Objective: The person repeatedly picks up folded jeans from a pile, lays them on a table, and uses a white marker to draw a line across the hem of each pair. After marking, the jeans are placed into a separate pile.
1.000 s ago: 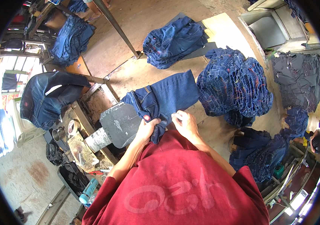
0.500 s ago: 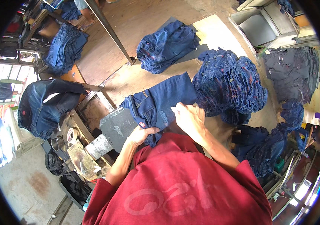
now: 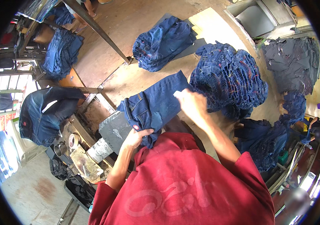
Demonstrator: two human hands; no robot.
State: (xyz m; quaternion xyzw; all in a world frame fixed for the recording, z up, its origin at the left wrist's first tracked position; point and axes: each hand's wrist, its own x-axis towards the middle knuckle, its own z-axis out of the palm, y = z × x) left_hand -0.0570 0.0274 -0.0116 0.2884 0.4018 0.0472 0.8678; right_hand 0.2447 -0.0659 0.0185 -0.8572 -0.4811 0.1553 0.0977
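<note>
Currently, I find the blue jeans (image 3: 161, 100) lying partly across the end of the dark board (image 3: 111, 128). I judge the denim pliable, moderately heavy, neither slippery nor fragile; take hold at the thick, bunched left end. The left hand (image 3: 134, 138) clamps its near corner, thumb uppermost. The right hand (image 3: 194, 104), forearm extended, pinches a small white piece (image 3: 177, 93) by the right edge.

The head view looked steeply down over the person's red shirt (image 3: 184, 180), which filled the near middle, with the left hand (image 3: 134, 138) and right hand (image 3: 194, 104) close below. It faced outward across the floor (image 3: 137, 18), its wide fisheye sweep taking in draped jeans (image 3: 39, 120) at left and grey garments (image 3: 293, 62) at right.
</note>
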